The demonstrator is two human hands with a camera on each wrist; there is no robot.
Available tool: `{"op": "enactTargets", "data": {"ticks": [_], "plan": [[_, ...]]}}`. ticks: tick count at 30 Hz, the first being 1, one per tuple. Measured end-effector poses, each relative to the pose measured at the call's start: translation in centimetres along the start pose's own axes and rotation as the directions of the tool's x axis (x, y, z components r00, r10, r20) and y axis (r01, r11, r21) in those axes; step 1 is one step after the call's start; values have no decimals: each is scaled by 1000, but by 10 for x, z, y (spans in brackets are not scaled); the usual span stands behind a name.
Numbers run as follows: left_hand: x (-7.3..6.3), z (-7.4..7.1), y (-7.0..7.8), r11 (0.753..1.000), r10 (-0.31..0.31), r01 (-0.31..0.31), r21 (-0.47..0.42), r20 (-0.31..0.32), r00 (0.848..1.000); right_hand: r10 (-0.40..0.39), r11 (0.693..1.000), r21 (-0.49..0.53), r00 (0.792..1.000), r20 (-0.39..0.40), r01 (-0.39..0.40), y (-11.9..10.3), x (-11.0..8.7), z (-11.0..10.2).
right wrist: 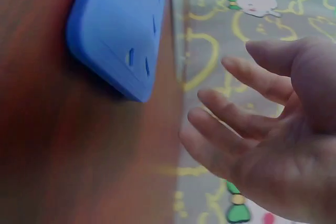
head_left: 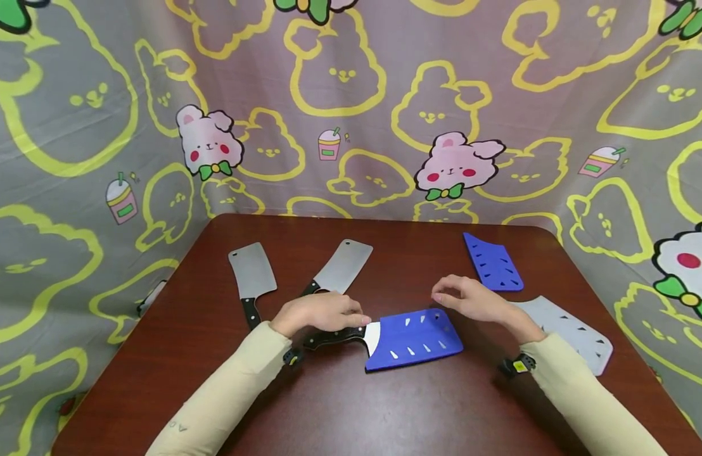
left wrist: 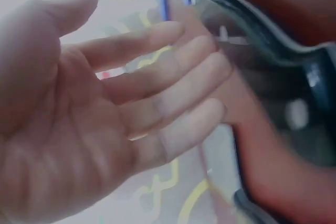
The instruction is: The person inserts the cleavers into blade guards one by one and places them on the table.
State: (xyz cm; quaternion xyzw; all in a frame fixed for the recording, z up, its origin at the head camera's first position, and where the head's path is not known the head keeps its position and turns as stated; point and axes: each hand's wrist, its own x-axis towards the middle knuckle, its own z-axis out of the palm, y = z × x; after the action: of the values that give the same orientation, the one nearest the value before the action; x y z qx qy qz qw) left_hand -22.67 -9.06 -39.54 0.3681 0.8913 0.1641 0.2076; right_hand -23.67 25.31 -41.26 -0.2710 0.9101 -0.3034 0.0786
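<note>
A cleaver (head_left: 373, 335) lies in the middle of the table, its blade inside a blue blade cover (head_left: 419, 341) with small slots. Over its black handle hovers my left hand (head_left: 324, 311), fingers extended and loosely bent. The left wrist view has the black handle (left wrist: 268, 82) beyond the fingers, with nothing in the palm. My right hand (head_left: 473, 299) is raised by the cover's far right corner, fingers relaxed. In the right wrist view, a gap separates the blue cover's end from that hand (right wrist: 278, 119), which holds nothing.
Two bare cleavers lie at the back left, one at the far left (head_left: 255, 269) and one behind my left hand (head_left: 346, 265). Another blue cover (head_left: 493, 265) sits at the back right. A pale grey cover (head_left: 573, 335) lies partly behind my right sleeve. A patterned curtain (head_left: 374, 82) surrounds the table.
</note>
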Motion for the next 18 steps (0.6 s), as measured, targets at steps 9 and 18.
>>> {"op": "enactTargets", "data": {"ticks": [9,18], "plan": [[-24,-32,-11,995,-52,45,-84,-82,995,30,1000,-8,1000,10,-30,4,-20,-26],[-35,-37,-31,992,-129,124,-37,-196,972,24,999,38,999,34,-25,21,-47,-42]]}}
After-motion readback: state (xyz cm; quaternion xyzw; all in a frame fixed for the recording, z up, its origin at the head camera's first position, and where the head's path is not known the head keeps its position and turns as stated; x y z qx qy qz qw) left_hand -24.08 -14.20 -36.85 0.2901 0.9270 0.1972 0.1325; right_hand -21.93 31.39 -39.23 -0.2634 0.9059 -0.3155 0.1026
